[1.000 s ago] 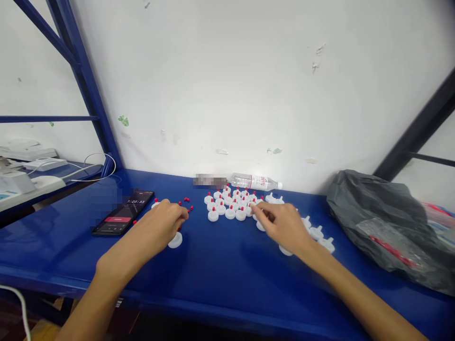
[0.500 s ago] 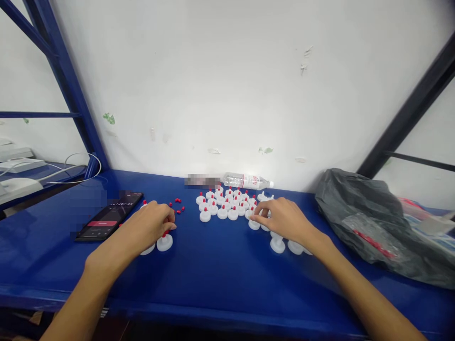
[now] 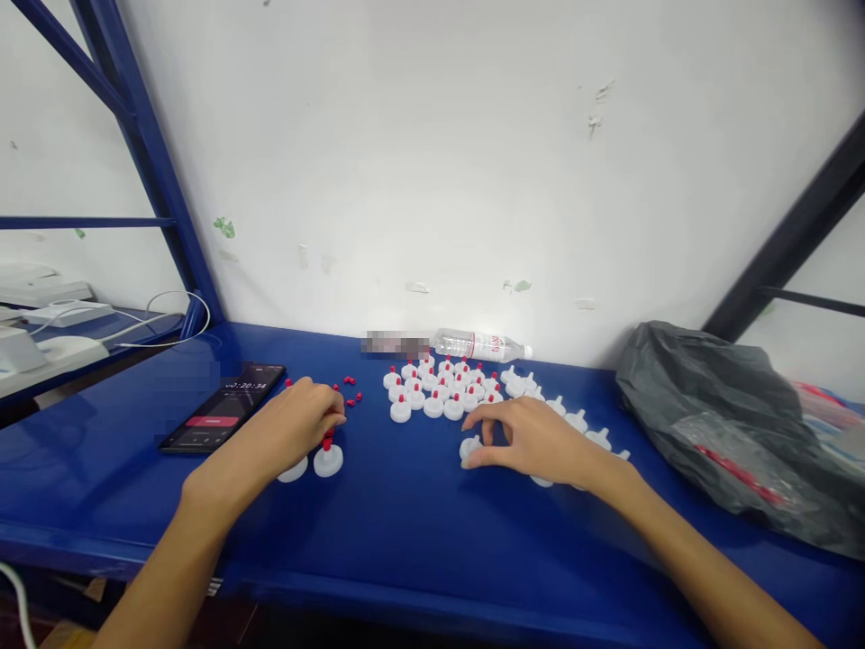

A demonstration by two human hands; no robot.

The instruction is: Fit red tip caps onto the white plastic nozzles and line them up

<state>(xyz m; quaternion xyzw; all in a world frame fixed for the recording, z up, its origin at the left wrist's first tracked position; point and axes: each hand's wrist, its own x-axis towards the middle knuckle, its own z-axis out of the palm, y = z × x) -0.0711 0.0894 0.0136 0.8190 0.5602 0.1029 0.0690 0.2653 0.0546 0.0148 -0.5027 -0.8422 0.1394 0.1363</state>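
Observation:
My left hand (image 3: 307, 419) is closed, with its fingertips bunched just above a white screw cap with a red tip (image 3: 328, 461). A bit of red shows under those fingers; whether they hold it I cannot tell. Another white cap (image 3: 293, 471) is partly hidden beneath the same hand. My right hand (image 3: 527, 435) has its thumb and fingers curved around a white nozzle cap (image 3: 470, 447) without a red tip. Behind and under that hand are several more bare white nozzle caps (image 3: 577, 420). White caps with red tips (image 3: 433, 407) stand grouped in the middle.
Loose small red tips (image 3: 350, 402) lie right of a phone (image 3: 226, 406) running a timer. A clear plastic bottle (image 3: 481, 344) lies along the wall. At right, a dark plastic bag (image 3: 682, 388) carries a clear bag of red pieces (image 3: 740, 473) on the blue table (image 3: 405, 532).
My right hand has come nearer and slightly left, with a bare white nozzle cap now at its fingertips. My left hand stays over the same caps. The view has shifted a little left.

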